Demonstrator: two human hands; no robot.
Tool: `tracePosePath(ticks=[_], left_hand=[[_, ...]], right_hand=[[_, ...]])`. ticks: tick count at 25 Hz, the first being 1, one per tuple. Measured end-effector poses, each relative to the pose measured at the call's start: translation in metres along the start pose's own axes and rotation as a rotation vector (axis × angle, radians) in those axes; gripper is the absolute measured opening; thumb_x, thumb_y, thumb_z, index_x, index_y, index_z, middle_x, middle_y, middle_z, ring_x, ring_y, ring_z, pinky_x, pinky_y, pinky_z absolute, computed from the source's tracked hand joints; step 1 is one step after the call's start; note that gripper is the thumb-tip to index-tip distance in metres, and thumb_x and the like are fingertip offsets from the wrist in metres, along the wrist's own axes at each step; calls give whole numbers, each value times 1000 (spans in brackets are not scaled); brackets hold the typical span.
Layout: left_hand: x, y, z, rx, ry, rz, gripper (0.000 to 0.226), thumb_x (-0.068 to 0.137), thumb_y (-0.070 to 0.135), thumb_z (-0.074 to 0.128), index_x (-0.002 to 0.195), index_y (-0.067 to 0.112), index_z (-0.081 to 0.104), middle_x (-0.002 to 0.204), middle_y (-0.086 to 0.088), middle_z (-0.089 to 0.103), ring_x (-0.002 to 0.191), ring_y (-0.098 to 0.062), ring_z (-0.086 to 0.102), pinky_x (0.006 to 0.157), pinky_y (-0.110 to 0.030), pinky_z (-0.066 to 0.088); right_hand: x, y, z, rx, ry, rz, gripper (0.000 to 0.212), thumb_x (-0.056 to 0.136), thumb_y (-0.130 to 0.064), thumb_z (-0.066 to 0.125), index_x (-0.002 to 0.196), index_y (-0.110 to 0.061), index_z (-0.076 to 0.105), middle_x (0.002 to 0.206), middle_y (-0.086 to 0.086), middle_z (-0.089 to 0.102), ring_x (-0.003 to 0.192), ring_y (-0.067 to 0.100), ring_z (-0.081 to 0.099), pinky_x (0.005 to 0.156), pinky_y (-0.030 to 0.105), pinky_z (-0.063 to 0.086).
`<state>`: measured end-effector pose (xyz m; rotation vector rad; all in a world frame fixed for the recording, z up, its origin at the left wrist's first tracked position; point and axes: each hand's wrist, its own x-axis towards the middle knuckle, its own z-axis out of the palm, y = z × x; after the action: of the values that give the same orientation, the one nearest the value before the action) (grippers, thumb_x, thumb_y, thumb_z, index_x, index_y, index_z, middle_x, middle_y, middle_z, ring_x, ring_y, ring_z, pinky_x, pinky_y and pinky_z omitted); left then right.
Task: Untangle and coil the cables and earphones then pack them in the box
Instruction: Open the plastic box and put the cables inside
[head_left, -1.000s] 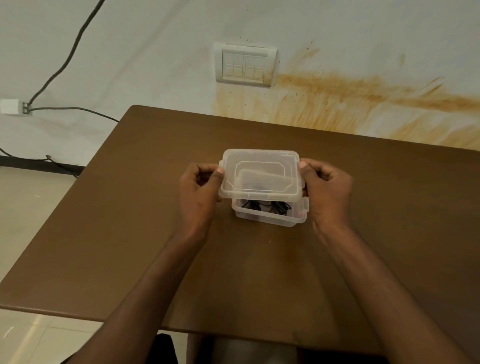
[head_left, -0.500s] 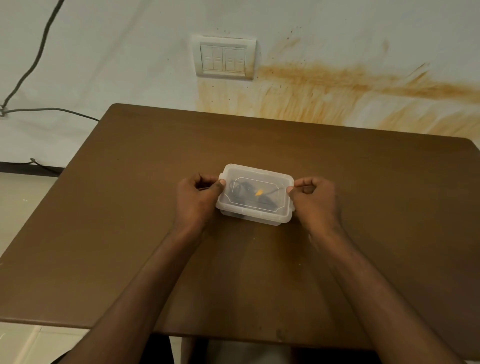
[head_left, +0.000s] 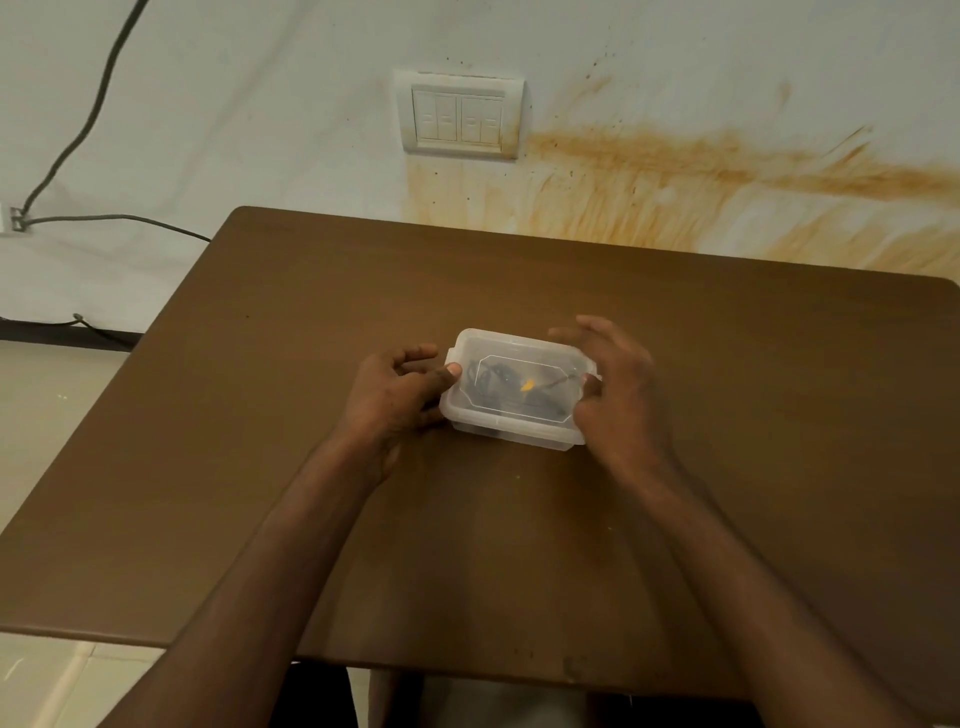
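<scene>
I judge the task nearly done: the dark cables (head_left: 498, 387) lie inside the clear box (head_left: 514, 410) at the table's (head_left: 727, 467) middle, the lid (head_left: 519, 384) on top. Pressing it tight may remain. My left hand (head_left: 400, 395) curls at the box's nine o'clock end, thumb touching the lid edge. My right hand (head_left: 618, 395) hovers at three o'clock, fingers spread, thumb on the rim.

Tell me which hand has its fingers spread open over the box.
The right hand: fingers spread over the box. The left hand is curled, thumb pressing the lid edge.
</scene>
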<state>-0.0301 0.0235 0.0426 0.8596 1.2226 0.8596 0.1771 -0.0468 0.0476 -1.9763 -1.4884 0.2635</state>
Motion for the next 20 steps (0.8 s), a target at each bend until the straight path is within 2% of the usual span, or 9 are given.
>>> tracePosePath(ticks=[2,4,6,9,12,14,17,19,20], left_hand=[[-1,-1,1,9,70,69,52,85,4,83,131,6,60,111,-12,74,97,-26,76,74,-37,65],[-3,-4,3,138,131,234,53,83,3,84,131,10,61,106,-8,73,91,-16,73,71,-24,62],[-8,-6,6,350,181,406,47,86,8,82,129,15,64,100,2,70,87,-7,69,67,-16,58],[-17,-11,12,553,244,560,33,90,10,76,120,23,71,92,15,68,83,0,66,68,-15,57],[-21,-13,18,672,293,651,33,92,12,72,122,27,74,97,13,75,82,-1,68,65,-7,49],[-22,-14,21,717,345,672,37,93,13,72,129,24,70,104,7,77,86,-5,69,70,-11,49],[-20,-16,24,666,373,630,38,93,14,72,130,19,66,109,2,75,92,-13,71,75,-26,58],[-16,-16,23,656,385,646,32,90,13,73,120,19,68,104,2,71,88,-15,69,72,-37,61],[-14,-16,22,663,389,654,30,88,13,73,117,20,68,102,3,69,86,-14,67,71,-37,60]], right_hand=[[-1,-6,7,29,-64,-38,52,83,9,68,121,-26,77,147,-6,60,137,21,49,110,46,49],[-1,-7,11,89,-36,-25,47,84,9,63,115,-22,79,143,-4,65,135,21,53,111,47,48],[-2,-7,14,84,-21,-26,46,86,9,59,115,-21,80,143,-5,65,136,19,53,114,43,47],[-1,-8,16,95,-29,0,46,89,9,57,115,-21,79,144,-6,63,140,16,50,117,39,43],[-2,-8,17,142,-40,7,46,90,9,56,117,-21,78,146,-5,62,143,16,47,119,41,43],[-4,-12,14,164,-49,22,51,92,6,59,132,-24,69,151,-5,57,144,17,46,118,40,44],[-3,-5,7,178,16,301,62,95,-22,74,151,-25,47,153,-1,53,134,20,55,108,40,52],[0,4,1,360,-22,615,69,85,-45,83,142,-21,53,137,3,66,116,22,66,96,43,56],[1,7,-2,512,-45,727,62,81,-47,86,130,-17,62,123,4,73,105,22,71,88,42,58]])
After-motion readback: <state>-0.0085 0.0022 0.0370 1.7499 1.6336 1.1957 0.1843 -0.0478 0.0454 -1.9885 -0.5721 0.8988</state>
